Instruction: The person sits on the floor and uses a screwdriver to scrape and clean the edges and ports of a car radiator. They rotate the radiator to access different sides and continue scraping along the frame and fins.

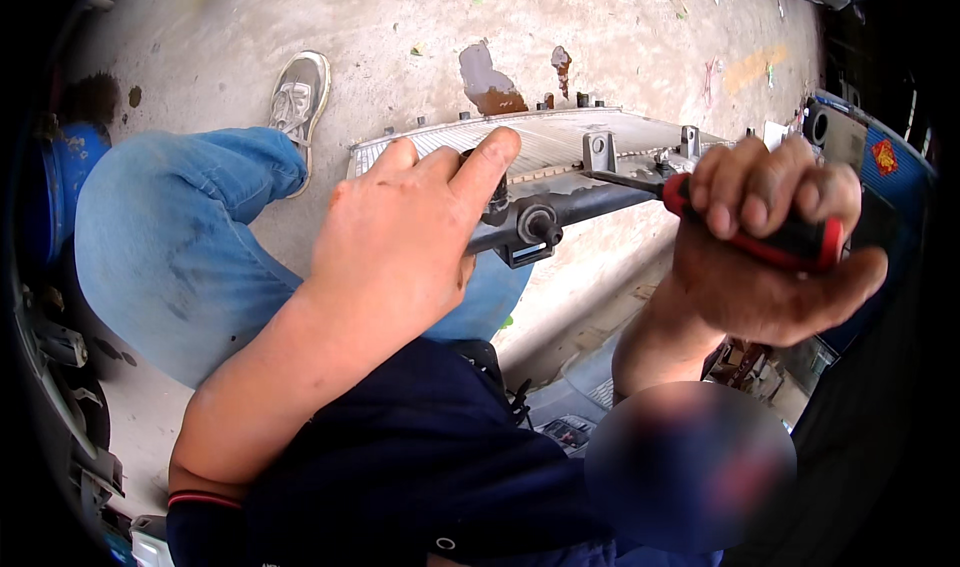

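Observation:
A car radiator (pixel 590 125) with pale metal fins lies across in front of me, its black plastic end tank (pixel 605 203) towards my body. My left hand (pixel 400 217) is closed round the tank's left end, index finger stretched over the top by a dark pipe stub; its thumb is mostly hidden. In my right hand (pixel 765 192) is a screwdriver (pixel 785 251) with a red and black handle. The fingers wrap the handle while the thumb sticks out. Its dark shaft points left, the tip at the crimped seam beside a grey bracket (pixel 599 151).
My jeans-covered knee (pixel 170 237) and grey shoe (pixel 300 92) are at the left, near a blue drum (pixel 80 182). Wet stains (pixel 488 77) mark the concrete floor beyond the radiator. A blue panel-like object (pixel 890 157) stands at the right; a clear plastic container (pixel 590 377) is below.

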`<state>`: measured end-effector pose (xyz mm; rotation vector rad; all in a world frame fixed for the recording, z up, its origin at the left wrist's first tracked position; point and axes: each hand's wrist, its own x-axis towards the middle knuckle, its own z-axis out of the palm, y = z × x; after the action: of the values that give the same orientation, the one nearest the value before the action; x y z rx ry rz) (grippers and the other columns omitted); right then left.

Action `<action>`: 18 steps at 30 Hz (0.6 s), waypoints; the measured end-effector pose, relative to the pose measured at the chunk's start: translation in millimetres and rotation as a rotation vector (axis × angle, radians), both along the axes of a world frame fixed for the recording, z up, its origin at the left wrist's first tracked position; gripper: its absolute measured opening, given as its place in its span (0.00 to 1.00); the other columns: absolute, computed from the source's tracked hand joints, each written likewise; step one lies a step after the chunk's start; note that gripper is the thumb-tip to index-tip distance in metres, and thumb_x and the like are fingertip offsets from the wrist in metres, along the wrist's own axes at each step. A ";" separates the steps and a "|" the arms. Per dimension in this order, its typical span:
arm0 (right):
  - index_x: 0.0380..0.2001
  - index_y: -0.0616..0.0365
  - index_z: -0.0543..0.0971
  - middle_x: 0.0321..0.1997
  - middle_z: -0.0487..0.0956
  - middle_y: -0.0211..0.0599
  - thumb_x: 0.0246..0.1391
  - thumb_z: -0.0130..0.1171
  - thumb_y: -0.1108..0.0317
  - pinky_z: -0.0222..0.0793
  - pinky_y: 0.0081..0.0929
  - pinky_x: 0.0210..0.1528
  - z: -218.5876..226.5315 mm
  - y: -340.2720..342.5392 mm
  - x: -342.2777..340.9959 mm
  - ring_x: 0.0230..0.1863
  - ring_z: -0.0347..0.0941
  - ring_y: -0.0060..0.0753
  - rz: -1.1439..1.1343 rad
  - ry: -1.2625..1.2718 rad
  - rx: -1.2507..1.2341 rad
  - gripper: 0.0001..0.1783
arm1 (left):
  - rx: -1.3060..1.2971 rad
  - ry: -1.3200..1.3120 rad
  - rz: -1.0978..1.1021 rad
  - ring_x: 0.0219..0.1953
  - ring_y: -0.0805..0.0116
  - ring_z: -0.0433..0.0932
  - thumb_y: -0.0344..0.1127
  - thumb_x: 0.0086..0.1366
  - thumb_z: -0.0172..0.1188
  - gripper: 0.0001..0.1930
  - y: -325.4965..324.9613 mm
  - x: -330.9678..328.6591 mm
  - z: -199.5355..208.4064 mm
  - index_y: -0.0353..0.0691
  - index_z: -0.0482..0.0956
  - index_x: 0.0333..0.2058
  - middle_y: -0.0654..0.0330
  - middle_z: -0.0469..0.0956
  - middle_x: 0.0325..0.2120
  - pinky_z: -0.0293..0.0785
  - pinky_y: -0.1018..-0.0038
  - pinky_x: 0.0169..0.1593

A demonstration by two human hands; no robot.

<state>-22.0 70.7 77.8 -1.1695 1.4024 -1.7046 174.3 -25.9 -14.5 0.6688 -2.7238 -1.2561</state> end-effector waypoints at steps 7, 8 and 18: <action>0.36 0.52 0.72 0.25 0.70 0.31 0.69 0.38 0.39 0.65 0.31 0.29 -17.4 -7.2 -14.3 0.20 0.65 0.27 -0.023 -0.101 0.024 0.27 | -0.005 0.001 0.027 0.34 0.53 0.77 0.27 0.37 0.77 0.49 0.5 -1.9 -1.6 0.52 0.68 0.63 0.61 0.83 0.36 0.78 0.62 0.36; 0.35 0.51 0.72 0.24 0.69 0.31 0.69 0.38 0.40 0.65 0.31 0.29 -16.0 -6.8 -14.8 0.20 0.65 0.27 -0.025 -0.085 0.030 0.26 | -0.002 -0.003 0.029 0.34 0.53 0.77 0.27 0.37 0.77 0.49 0.0 -2.9 -1.5 0.52 0.68 0.63 0.61 0.83 0.36 0.78 0.62 0.37; 0.29 0.48 0.68 0.25 0.73 0.29 0.67 0.50 0.52 0.68 0.44 0.40 -65.9 48.9 53.2 0.26 0.72 0.32 -0.142 0.294 -0.131 0.16 | 0.009 -0.059 -0.055 0.37 0.51 0.80 0.28 0.46 0.71 0.40 -19.2 -10.5 4.8 0.48 0.69 0.61 0.59 0.82 0.35 0.80 0.60 0.37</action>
<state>31.3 119.6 11.9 -1.4720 1.6011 -1.7991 163.8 -45.1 -9.6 0.6467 -2.8041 -1.2802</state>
